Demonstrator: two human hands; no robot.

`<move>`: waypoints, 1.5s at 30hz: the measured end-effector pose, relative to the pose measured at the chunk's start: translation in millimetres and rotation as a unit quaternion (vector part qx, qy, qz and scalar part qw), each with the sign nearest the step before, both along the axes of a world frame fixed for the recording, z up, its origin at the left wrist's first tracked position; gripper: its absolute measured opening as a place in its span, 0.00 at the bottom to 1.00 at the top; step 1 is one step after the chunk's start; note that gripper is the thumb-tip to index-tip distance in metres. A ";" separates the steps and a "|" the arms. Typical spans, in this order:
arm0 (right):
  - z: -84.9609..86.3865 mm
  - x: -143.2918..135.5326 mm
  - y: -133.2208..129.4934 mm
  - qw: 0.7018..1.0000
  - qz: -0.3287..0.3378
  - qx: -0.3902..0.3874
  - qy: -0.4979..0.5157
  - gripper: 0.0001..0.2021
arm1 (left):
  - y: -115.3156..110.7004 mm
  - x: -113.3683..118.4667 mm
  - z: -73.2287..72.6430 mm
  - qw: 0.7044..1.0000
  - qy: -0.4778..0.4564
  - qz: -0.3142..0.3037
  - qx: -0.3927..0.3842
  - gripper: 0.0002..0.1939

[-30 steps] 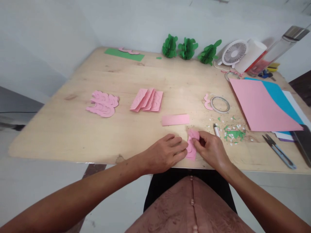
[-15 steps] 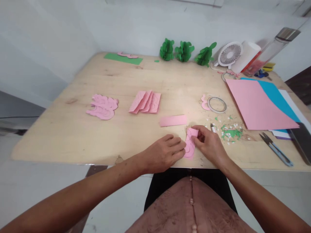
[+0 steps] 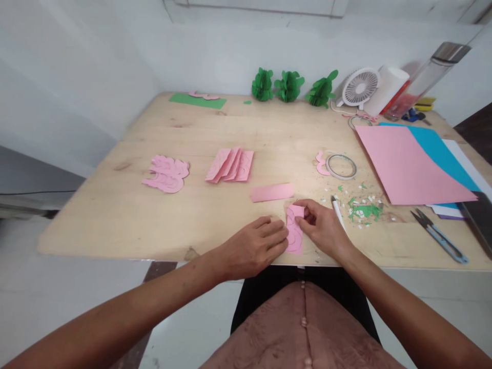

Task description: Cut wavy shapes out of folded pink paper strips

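A small pink paper piece (image 3: 294, 238) with drawn curved outlines lies near the table's front edge. My right hand (image 3: 321, 225) pinches its upper right edge between thumb and fingers. On its left side rests my left hand (image 3: 257, 243), palm down, its fingertips touching the paper's edge. Just behind is a flat pink strip (image 3: 272, 192). Folded pink papers with outlines (image 3: 230, 165) stand farther back, and cut pink wavy shapes (image 3: 167, 174) lie to the left. A white pen (image 3: 338, 211) is beside my right hand.
Blue-handled snips (image 3: 440, 236), large pink sheet (image 3: 415, 169), tape roll (image 3: 341, 166) and green scraps (image 3: 365, 210) lie right. Green paper figures (image 3: 289, 87), a fan (image 3: 360, 88) and a bottle (image 3: 426, 84) stand at the back. A green strip (image 3: 198, 101) lies back left.
The pink paper piece and my right hand have shifted slightly left, and the paper stands straighter in view. More of the white pen shows. The camera view has moved a little.
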State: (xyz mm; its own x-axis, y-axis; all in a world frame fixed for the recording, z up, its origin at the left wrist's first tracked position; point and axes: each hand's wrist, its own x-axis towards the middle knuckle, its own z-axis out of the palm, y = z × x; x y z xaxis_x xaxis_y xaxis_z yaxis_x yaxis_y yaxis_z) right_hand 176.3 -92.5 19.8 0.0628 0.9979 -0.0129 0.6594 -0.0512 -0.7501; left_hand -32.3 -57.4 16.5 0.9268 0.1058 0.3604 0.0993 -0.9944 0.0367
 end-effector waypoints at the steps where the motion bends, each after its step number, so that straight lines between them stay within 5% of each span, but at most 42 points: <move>1: -0.4 -0.8 0.7 1.000 0.003 0.005 -0.005 0.14 | -0.5 -0.4 -0.3 1.000 -0.001 0.000 0.002 0.10; 8: -5.6 -0.3 -1.1 0.997 0.020 0.040 -0.068 0.15 | -2.1 1.6 -2.6 1.000 -0.010 -0.003 0.013 0.11; 16: -9.1 -1.3 -24.0 0.939 0.059 0.254 -0.223 0.16 | -1.0 5.1 -3.6 1.000 -0.024 -0.005 0.003 0.11; 21: -10.5 -3.3 -30.3 0.926 0.139 0.226 -0.266 0.13 | -1.5 5.0 -4.0 1.000 -0.021 -0.001 0.001 0.11; 45: -16.0 -2.7 -38.6 0.912 0.148 0.248 -0.290 0.16 | -3.4 4.2 -10.5 0.999 -0.039 0.011 0.001 0.09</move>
